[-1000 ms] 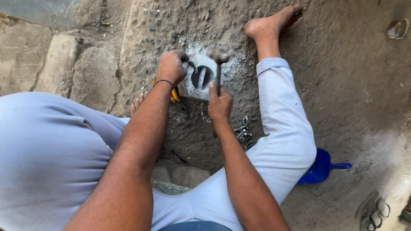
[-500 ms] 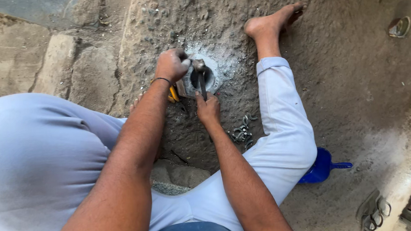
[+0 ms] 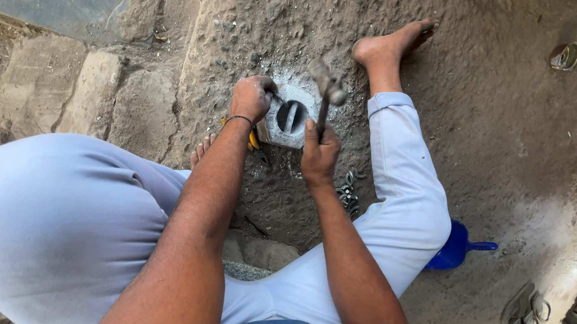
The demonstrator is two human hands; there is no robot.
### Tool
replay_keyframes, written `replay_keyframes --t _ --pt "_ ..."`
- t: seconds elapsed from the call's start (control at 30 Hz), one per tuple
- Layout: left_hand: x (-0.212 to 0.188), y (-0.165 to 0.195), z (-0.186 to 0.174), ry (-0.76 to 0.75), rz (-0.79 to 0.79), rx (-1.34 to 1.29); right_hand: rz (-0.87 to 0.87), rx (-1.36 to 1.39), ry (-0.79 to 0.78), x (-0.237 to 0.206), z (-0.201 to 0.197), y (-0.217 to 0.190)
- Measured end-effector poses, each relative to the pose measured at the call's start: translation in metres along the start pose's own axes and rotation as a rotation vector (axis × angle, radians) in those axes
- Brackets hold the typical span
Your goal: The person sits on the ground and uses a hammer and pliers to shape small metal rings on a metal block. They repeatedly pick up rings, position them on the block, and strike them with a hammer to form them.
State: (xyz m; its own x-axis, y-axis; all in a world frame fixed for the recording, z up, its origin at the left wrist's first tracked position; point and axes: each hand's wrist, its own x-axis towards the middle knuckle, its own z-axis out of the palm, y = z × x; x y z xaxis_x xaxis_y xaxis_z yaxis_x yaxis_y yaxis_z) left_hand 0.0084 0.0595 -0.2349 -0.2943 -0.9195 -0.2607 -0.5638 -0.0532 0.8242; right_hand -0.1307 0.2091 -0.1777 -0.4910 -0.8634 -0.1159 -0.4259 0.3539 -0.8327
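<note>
Right hand (image 3: 319,155) grips the raised hammer (image 3: 327,86) over the metal block (image 3: 290,117) on the dirt floor, left hand (image 3: 252,97) closed on a yellow-handled tool (image 3: 254,140) beside it — a glancing swing could catch those knuckles.

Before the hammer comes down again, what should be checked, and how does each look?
1. Right hand grips the hammer handle: ok.
2. Hammer head raised above the block: ok.
3. Left hand steadies the block's left edge: ok.
4. Left fingers out of the strike path: cannot tell.
5. Bare foot apart from the block: ok.
6. Piece sits in the block's hole: ok.
</note>
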Motion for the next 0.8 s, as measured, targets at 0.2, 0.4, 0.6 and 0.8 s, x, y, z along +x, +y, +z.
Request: replay_keyframes --t 0.2,0.4,0.6,0.8 --pt "0.0 -0.005 0.003 -0.049 -0.009 0.024 0.257 -0.341 -0.138 -0.003 0.025 0.014" --pt "0.0 0.001 0.004 -0.087 -0.133 0.012 0.142 -0.006 -0.008 0.005 -0.01 -0.013" --pt "-0.002 0.004 -0.001 -0.071 -0.058 -0.006 0.091 -0.115 -0.048 -0.001 0.011 -0.005" --pt "-0.004 0.009 -0.007 -0.043 -0.011 0.013 0.34 -0.269 -0.124 -0.002 0.015 0.005"
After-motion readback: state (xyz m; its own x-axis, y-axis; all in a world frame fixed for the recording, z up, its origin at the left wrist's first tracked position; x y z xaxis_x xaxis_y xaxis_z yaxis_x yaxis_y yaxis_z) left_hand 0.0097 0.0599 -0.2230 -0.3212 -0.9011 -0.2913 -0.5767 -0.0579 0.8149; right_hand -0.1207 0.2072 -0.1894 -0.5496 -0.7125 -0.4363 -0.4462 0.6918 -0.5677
